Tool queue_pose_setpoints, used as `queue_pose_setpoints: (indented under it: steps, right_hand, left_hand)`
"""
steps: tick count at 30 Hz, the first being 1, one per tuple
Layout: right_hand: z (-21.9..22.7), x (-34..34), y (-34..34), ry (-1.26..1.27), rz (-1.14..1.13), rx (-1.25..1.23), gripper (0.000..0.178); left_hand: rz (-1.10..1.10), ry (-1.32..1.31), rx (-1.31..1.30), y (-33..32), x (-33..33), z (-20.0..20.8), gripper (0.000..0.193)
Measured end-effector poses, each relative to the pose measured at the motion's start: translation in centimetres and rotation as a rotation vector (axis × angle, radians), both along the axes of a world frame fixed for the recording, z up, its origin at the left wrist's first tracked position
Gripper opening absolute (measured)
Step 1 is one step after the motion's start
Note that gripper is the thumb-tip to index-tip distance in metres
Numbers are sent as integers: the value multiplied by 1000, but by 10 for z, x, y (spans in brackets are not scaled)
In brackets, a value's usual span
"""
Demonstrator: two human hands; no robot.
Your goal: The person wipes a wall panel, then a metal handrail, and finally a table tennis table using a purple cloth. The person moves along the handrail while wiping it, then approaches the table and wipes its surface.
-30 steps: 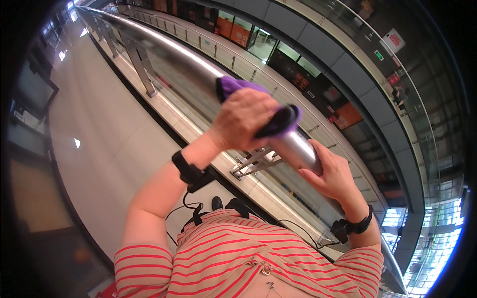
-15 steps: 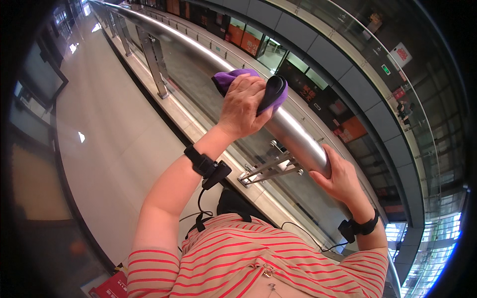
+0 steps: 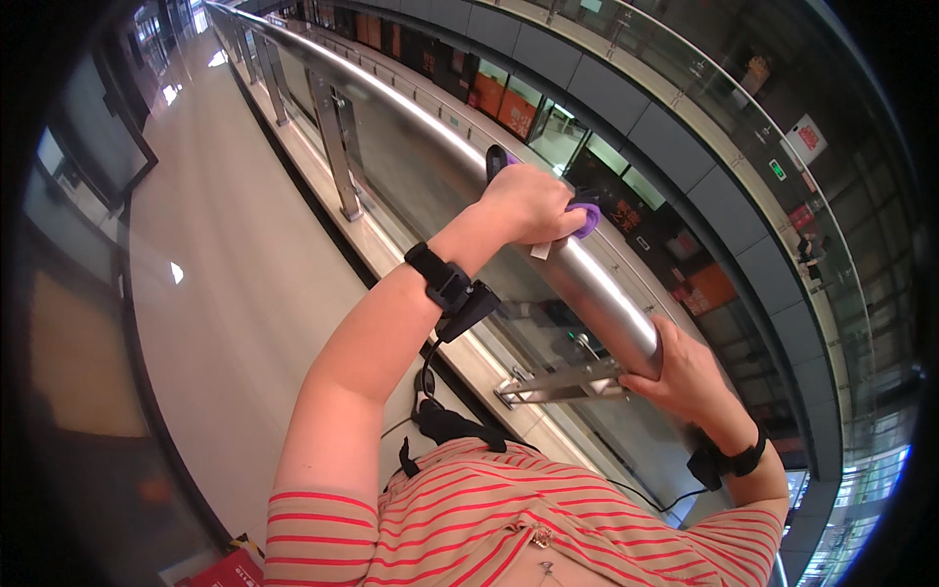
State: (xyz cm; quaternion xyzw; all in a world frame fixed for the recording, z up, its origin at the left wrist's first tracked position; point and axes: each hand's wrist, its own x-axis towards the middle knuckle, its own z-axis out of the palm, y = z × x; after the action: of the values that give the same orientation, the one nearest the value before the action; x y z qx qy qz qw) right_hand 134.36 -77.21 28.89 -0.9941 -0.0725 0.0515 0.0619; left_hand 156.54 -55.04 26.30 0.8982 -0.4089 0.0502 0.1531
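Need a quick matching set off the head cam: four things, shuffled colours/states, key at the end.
Column 1
1. Left hand
2. Handrail
3. Cloth
4. Right hand

Column 2
A. Purple and black, bunched
B. Curled around bare metal
C. Closed over the bunched fabric
D. Silver, round and shiny

Pairs: 1-C, 2-D, 3-A, 4-B
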Motion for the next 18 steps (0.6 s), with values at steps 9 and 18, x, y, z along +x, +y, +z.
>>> queue_pose_setpoints:
  steps: [9,18]
  right_hand:
    - [4,77,52,56,53,83,85]
    - [5,151,103,64,90,91,69]
  left_hand:
    - [325,-382,-500,120,130,-32,38]
    - [143,1091,-1773,151,100,-98,61]
